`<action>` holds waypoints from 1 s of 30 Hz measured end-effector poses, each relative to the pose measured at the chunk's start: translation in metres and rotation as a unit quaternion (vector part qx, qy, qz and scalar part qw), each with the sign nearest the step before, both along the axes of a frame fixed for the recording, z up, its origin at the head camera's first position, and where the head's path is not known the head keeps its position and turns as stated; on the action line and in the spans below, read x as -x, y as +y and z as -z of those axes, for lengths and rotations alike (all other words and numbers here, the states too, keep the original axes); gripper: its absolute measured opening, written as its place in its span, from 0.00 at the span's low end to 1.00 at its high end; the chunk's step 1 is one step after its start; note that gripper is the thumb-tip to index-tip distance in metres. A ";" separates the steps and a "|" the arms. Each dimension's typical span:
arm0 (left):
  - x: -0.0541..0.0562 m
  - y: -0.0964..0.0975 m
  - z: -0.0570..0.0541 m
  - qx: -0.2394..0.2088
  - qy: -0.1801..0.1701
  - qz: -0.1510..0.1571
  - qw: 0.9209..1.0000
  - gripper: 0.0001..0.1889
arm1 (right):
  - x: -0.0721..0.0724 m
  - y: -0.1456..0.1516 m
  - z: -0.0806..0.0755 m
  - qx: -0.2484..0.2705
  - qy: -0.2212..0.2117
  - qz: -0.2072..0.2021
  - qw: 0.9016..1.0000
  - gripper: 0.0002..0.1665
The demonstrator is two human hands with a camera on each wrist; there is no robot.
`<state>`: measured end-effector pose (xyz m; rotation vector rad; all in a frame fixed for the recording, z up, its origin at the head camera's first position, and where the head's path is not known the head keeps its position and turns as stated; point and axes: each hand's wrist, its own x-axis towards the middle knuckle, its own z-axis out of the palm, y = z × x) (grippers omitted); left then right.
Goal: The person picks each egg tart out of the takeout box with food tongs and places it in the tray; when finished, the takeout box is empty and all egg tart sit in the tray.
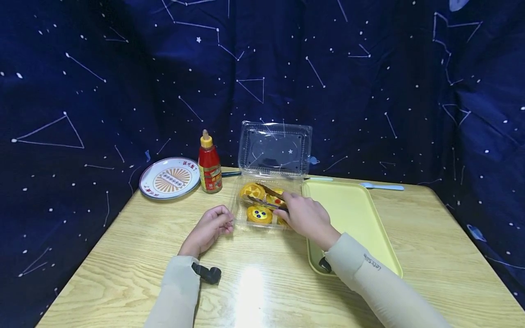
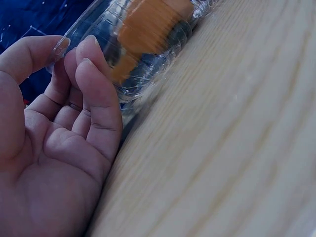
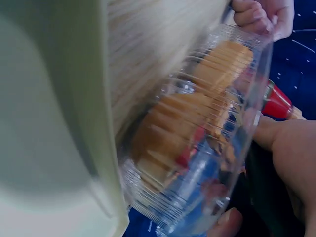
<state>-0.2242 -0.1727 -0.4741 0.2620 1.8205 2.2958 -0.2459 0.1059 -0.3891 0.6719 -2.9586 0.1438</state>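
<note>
A clear plastic clamshell box stands with its lid raised at the back. Several egg tarts lie inside, among them one with blue dots at the front and one with a yellow pattern at the back left. My left hand pinches the box's near left rim between thumb and fingers, as the left wrist view shows. Dark tongs are gripped in my right hand over the box. Their arms are apart, with the tips around the back left tart; contact cannot be told.
A pale yellow tray lies right of the box, under my right forearm. Behind it is a blue fork. A red sauce bottle and a patterned white plate are at the back left. A starry dark curtain hangs behind the table.
</note>
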 end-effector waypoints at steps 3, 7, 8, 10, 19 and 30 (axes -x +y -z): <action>0.000 0.000 0.001 -0.001 -0.001 -0.001 1.000 0.05 | -0.004 0.003 -0.004 0.007 0.009 0.006 1.000 0.25; 0.000 0.000 0.003 -0.003 -0.003 -0.003 1.000 0.05 | -0.010 0.007 -0.010 0.024 0.021 0.017 0.999 0.27; 0.000 -0.001 0.003 -0.003 -0.003 -0.003 1.000 0.05 | -0.012 0.008 -0.011 0.030 0.024 0.020 0.999 0.26; 0.000 -0.001 0.003 -0.002 -0.005 -0.002 1.000 0.05 | -0.016 0.012 -0.013 0.042 0.030 0.024 0.998 0.26; 0.000 0.002 0.000 0.000 -0.006 0.004 1.000 0.05 | -0.036 0.031 -0.020 0.070 0.073 0.051 0.994 0.33; 0.000 0.001 -0.001 0.009 -0.009 0.000 1.000 0.05 | -0.046 0.067 -0.022 0.113 0.083 0.072 0.988 0.32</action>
